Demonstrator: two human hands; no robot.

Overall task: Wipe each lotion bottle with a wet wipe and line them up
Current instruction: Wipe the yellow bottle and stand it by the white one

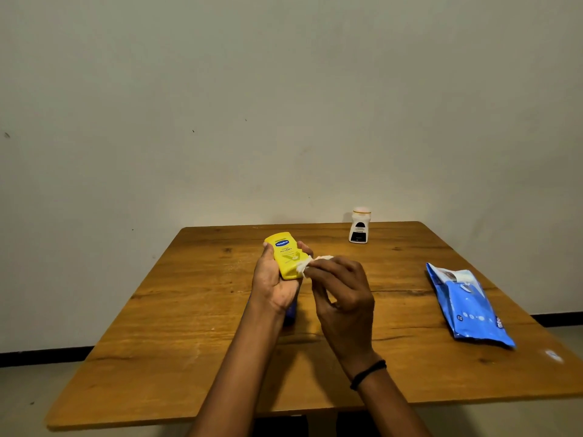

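- Wooden table (195,357), grainy, carries everything.
- Right hand (342,293) pinches a crumpled white wipe (307,263) against the yellow bottle (286,256).
- Left hand (273,283) grips this smooth bottle above the table, long axis pointing away, slightly tilted left.
- Glossy blue wipe pack (467,307) lies flat at right.
- White bottle (359,226) stands upright, far edge.

I hold the yellow Vaseline lotion bottle (286,256) above the table in my left hand (273,285), label facing me and tilted a little to the left. My right hand (342,290) presses a crumpled white wet wipe (310,264) against its lower right edge. A white lotion bottle (359,226) with a dark label stands upright near the table's far edge, well apart. The blue wet wipe pack (468,305) lies flat to my right, its flap peeled open.
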